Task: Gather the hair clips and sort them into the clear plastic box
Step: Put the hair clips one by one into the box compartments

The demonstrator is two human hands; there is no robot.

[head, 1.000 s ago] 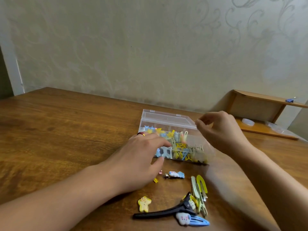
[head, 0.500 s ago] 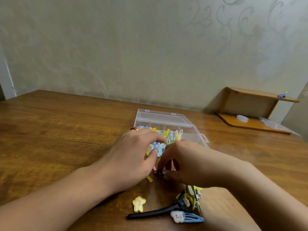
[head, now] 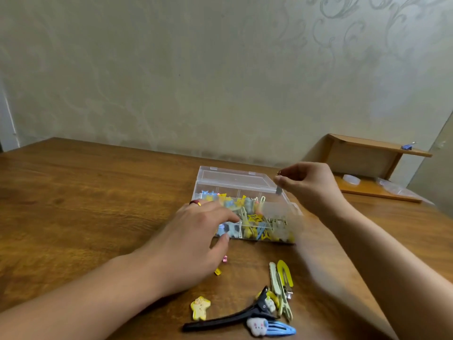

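Two hands work: left hand [head: 196,244] rests curled against the box [head: 235,179] of clips [head: 255,219]; right hand [head: 306,185] pinches a small clip [head: 278,191] above it.

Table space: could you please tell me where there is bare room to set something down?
The table is bare left of the left hand and clear plastic box. It is crowded in front of the box, around the black clip.

open clear plastic box [head: 235,179] holding clips, loose hair clips [head: 282,285] nearby
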